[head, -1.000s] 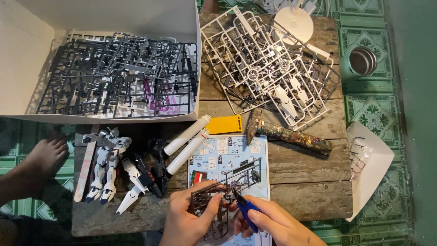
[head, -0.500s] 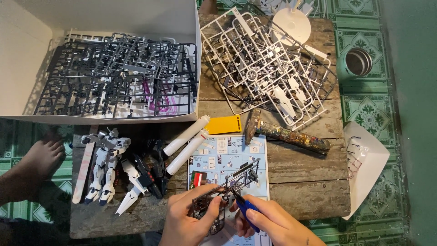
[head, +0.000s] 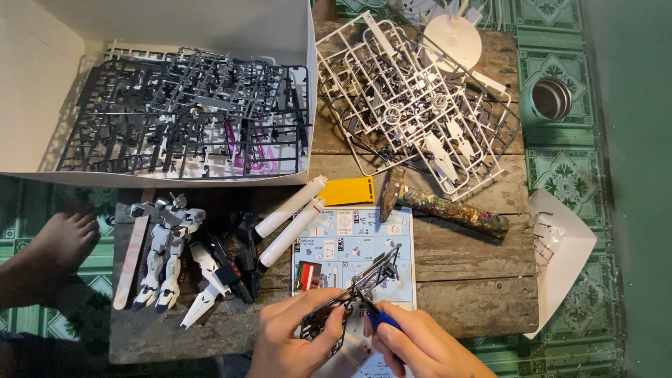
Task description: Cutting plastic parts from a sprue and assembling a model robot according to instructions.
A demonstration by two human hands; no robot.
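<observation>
My left hand [head: 297,336] grips a small dark grey parts frame [head: 364,283] and holds it over the open instruction booklet [head: 353,241] near the table's front edge. My right hand [head: 420,346] is closed on blue-handled nippers [head: 381,318], whose tip touches the frame's lower part. A partly built white and grey robot model [head: 164,245] lies to the left of my hands. Loose dark and white model parts [head: 220,269] lie beside it.
A white box [head: 175,105] at the back left holds several dark parts frames. White parts frames [head: 413,105] are piled at the back right. Two white tubes [head: 290,220], a yellow card [head: 348,190], a paint-spattered tool [head: 441,208], a white bag [head: 560,245], a metal cup [head: 551,98] on the floor, a bare foot [head: 56,245].
Both hands have stayed over the booklet with the frame and nippers. Their grip has shifted only slightly.
</observation>
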